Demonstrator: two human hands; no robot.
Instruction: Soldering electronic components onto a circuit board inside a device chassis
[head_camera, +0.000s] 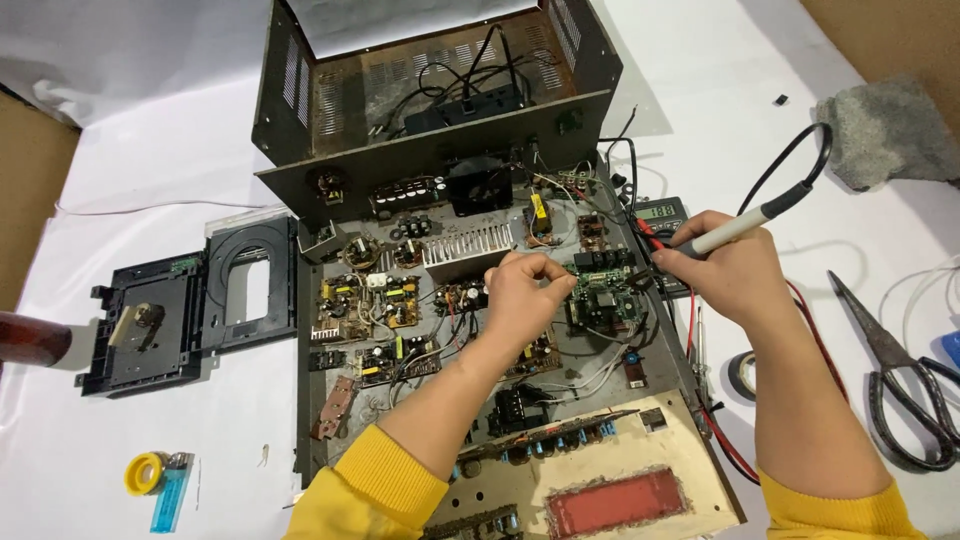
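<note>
A: On the white-covered table (120, 160), head view: open amplifier chassis (320, 330), boards exposed; dark metal cover (300, 110) tipped up behind it. Hands?

B: Left hand (525, 290) over the middle boards, fingertips pinched together; what they pinch is too small to tell. Right hand (725, 270) closed around a soldering iron (745, 226), tip pointing left toward the green circuit board (600, 295).

A: Surroundings?

B: Multimeter (660, 212) just behind the right hand. Scissors (900, 375) and tape roll (742, 375) to the right. Disc tray (190, 305), yellow tape (145, 473), blue lighter (172, 492) to the left.
</note>
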